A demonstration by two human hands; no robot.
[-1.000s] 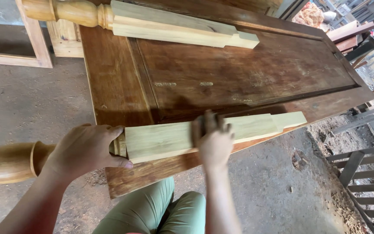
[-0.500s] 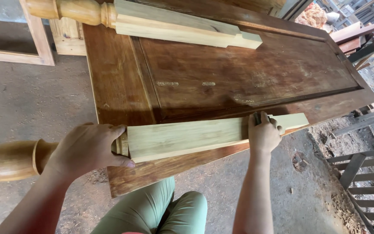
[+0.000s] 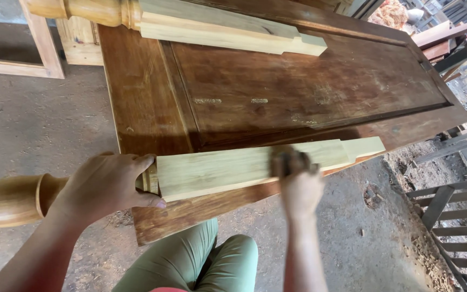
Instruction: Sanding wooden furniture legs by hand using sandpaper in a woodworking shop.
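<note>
A pale wooden furniture leg point(image 3: 244, 167) lies lengthwise along the near edge of a dark brown door panel point(image 3: 277, 92) that serves as a work surface. Its squared, unfinished section runs to the right and ends in a narrower stepped tenon, while its turned, rounded end point(image 3: 12, 199) overhangs the panel on the left, above the dusty floor point(image 3: 33, 124).

The left hand point(image 3: 104, 186) is wrapped around the leg where the turned part meets the square part, fingers over the top and thumb along the near side. The right hand point(image 3: 297, 181) is blurred; it lies on top of the squared section toward the right, fingers curled down over something small and dark pressed against the wood, though what it is cannot be told.

A second leg point(image 3: 190, 24) of the same kind lies across the far edge of the panel. The person's green trousers point(image 3: 190, 262) show below the near edge. A pale wooden frame point(image 3: 39, 48) stands far left, and dark slatted pieces point(image 3: 449, 216) stand at the right.
</note>
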